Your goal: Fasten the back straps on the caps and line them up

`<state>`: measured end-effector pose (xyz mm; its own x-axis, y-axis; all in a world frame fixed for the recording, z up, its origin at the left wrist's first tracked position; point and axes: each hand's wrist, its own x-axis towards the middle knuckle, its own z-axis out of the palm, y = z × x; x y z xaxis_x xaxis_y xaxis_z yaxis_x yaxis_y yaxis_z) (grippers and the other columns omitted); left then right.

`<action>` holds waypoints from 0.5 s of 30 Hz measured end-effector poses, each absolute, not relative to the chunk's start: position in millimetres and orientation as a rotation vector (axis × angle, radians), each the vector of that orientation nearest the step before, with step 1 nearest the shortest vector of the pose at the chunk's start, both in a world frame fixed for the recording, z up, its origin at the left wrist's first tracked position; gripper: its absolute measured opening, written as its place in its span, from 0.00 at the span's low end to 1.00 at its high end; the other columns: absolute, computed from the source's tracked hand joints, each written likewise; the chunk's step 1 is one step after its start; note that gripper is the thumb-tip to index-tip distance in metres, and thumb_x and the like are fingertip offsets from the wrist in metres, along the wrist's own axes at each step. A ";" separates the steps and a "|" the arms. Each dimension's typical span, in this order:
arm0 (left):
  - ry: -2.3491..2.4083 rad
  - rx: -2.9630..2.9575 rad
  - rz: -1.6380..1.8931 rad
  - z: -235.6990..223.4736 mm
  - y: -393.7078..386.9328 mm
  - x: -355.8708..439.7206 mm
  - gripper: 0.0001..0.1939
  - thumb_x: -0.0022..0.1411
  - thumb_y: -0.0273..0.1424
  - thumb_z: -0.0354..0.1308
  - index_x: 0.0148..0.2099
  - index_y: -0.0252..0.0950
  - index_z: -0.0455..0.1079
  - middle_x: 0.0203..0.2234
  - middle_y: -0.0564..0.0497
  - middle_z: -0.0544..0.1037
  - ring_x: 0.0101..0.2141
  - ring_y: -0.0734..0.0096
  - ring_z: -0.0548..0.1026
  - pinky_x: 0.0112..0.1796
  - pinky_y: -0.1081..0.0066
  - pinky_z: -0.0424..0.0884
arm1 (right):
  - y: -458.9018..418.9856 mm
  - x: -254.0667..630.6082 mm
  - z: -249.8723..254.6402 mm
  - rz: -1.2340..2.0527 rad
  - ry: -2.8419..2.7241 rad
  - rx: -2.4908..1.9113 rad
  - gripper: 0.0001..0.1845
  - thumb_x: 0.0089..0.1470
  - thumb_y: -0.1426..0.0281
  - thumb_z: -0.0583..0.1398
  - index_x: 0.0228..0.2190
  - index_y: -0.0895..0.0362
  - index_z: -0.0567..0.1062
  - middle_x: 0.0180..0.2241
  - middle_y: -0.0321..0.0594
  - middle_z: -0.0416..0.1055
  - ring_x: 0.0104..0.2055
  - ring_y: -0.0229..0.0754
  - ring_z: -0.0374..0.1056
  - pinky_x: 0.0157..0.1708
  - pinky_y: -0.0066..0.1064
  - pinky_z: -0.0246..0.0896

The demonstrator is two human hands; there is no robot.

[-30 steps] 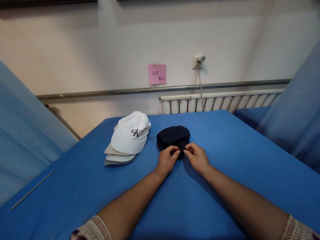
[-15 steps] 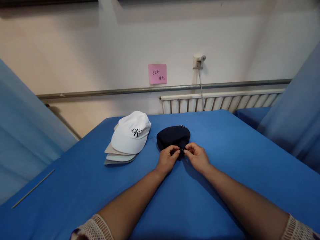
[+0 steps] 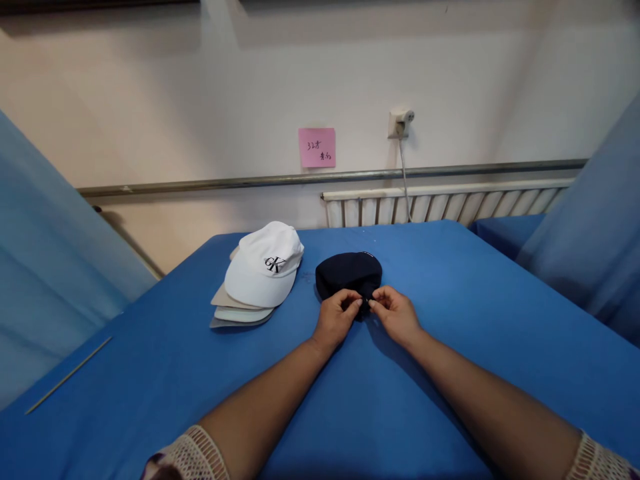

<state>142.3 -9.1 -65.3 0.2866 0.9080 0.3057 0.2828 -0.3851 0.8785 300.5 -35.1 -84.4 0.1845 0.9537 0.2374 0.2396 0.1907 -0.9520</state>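
Note:
A dark navy cap (image 3: 347, 273) lies on the blue-covered table (image 3: 400, 413), its near edge toward me. Thumb and fingers of my left hand (image 3: 336, 319) are pinched on a dark strap-like part at that edge. My right hand (image 3: 397, 315) pinches the same part from the other side, its fingertips close to those of the left. A small shiny bit shows between the two hands; the fingers cover most of it. To the left sits a stack of several caps, topped by a white cap (image 3: 263, 267) with black lettering.
At the table's left edge lies a thin stick (image 3: 69, 375). Blue curtains (image 3: 45, 267) hang on both sides. Along the wall behind run a metal rail (image 3: 250, 181) and a white radiator (image 3: 370, 210), below a pink note (image 3: 317, 148) and a plugged-in socket (image 3: 399, 125).
Both hands keep nearly the same pinch at the navy cap's edge. The whole view has shifted very slightly; the stacked caps stay put.

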 end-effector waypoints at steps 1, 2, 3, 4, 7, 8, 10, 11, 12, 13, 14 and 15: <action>1.076 1.845 1.100 -64.8 -9.3 142.3 0.08 0.59 0.33 0.56 0.38 0.35 0.73 0.28 0.53 0.76 0.29 0.73 0.73 0.32 0.74 0.70 | -35.5 300.5 -84.0 0.785 -1.309 -1.295 0.08 0.48 0.63 0.59 0.29 0.54 0.70 0.25 0.34 0.70 0.27 0.38 0.67 0.30 0.31 0.64; 1.083 1.852 1.100 -64.6 -9.2 142.2 0.08 0.59 0.33 0.56 0.37 0.35 0.73 0.28 0.53 0.76 0.29 0.73 0.73 0.32 0.74 0.70 | -36.0 300.3 -83.5 0.793 -1.320 -1.295 0.08 0.48 0.63 0.59 0.29 0.54 0.70 0.25 0.34 0.70 0.27 0.38 0.67 0.30 0.31 0.64; 1.090 1.855 1.099 -64.5 -8.9 142.2 0.08 0.59 0.33 0.56 0.37 0.35 0.73 0.28 0.53 0.76 0.30 0.73 0.73 0.32 0.74 0.70 | -36.5 300.0 -82.9 0.801 -1.329 -1.293 0.09 0.48 0.62 0.59 0.29 0.54 0.70 0.25 0.34 0.70 0.27 0.38 0.67 0.30 0.31 0.64; 1.097 1.854 1.103 -64.5 -8.5 142.3 0.07 0.58 0.32 0.57 0.37 0.35 0.73 0.28 0.53 0.76 0.30 0.73 0.73 0.32 0.73 0.70 | -37.1 299.6 -82.3 0.810 -1.333 -1.290 0.09 0.47 0.62 0.59 0.29 0.54 0.70 0.24 0.33 0.70 0.27 0.38 0.67 0.30 0.31 0.64; 1.116 1.863 1.111 -63.6 -8.5 142.1 0.06 0.58 0.31 0.57 0.37 0.35 0.72 0.28 0.53 0.76 0.30 0.73 0.73 0.32 0.74 0.70 | -37.9 297.2 -81.3 0.836 -1.281 -1.271 0.09 0.46 0.62 0.60 0.28 0.54 0.69 0.23 0.33 0.69 0.26 0.38 0.67 0.30 0.31 0.65; 1.119 1.886 1.108 -62.5 -9.3 142.0 0.06 0.59 0.31 0.57 0.38 0.35 0.71 0.28 0.53 0.76 0.30 0.73 0.73 0.32 0.73 0.70 | -37.8 296.2 -80.9 0.855 -1.244 -1.259 0.09 0.46 0.62 0.61 0.27 0.54 0.69 0.23 0.33 0.69 0.25 0.38 0.67 0.29 0.32 0.65; 1.108 1.984 1.097 -59.1 -12.7 141.8 0.06 0.60 0.31 0.56 0.39 0.36 0.71 0.31 0.52 0.76 0.32 0.72 0.74 0.35 0.71 0.71 | -37.2 294.2 -79.7 0.905 -1.150 -1.223 0.11 0.44 0.61 0.62 0.27 0.54 0.68 0.22 0.33 0.69 0.24 0.39 0.68 0.29 0.32 0.66; 1.089 2.053 1.089 -56.9 -15.0 141.8 0.07 0.61 0.31 0.56 0.41 0.36 0.71 0.34 0.51 0.76 0.34 0.71 0.74 0.38 0.70 0.71 | -37.0 293.3 -78.6 0.927 -1.103 -1.201 0.13 0.43 0.60 0.63 0.26 0.54 0.67 0.21 0.33 0.68 0.24 0.39 0.68 0.28 0.32 0.66; 1.066 2.126 1.087 -54.5 -17.7 142.0 0.09 0.61 0.31 0.56 0.44 0.36 0.70 0.37 0.49 0.76 0.38 0.69 0.74 0.41 0.68 0.71 | -36.8 292.6 -77.1 0.945 -1.065 -1.182 0.14 0.42 0.59 0.64 0.26 0.54 0.67 0.20 0.33 0.68 0.23 0.39 0.68 0.26 0.32 0.66; 1.041 2.199 1.083 -52.3 -20.4 142.3 0.11 0.60 0.31 0.57 0.46 0.37 0.69 0.41 0.48 0.75 0.41 0.67 0.73 0.45 0.66 0.70 | -36.9 292.1 -75.4 0.958 -1.033 -1.166 0.16 0.41 0.58 0.65 0.26 0.54 0.66 0.20 0.32 0.68 0.22 0.39 0.68 0.25 0.31 0.65; 1.015 2.265 1.074 -50.2 -23.0 142.8 0.14 0.59 0.31 0.59 0.48 0.37 0.68 0.43 0.47 0.74 0.44 0.65 0.72 0.47 0.63 0.69 | -37.4 291.8 -73.5 0.968 -1.008 -1.157 0.17 0.40 0.58 0.65 0.25 0.54 0.66 0.19 0.32 0.67 0.22 0.39 0.68 0.24 0.31 0.64; 0.989 2.322 1.058 -48.4 -25.1 143.3 0.16 0.58 0.31 0.60 0.49 0.37 0.67 0.44 0.46 0.74 0.46 0.63 0.71 0.49 0.62 0.68 | -38.1 291.5 -71.7 0.980 -0.991 -1.153 0.18 0.39 0.57 0.66 0.25 0.54 0.66 0.18 0.32 0.67 0.21 0.39 0.68 0.22 0.30 0.63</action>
<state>143.3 -25.1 -48.4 0.4625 0.7409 0.4869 0.4361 -0.6683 0.6026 291.5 -38.1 -71.7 0.2662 0.9581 0.1061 -0.0946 0.1355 -0.9862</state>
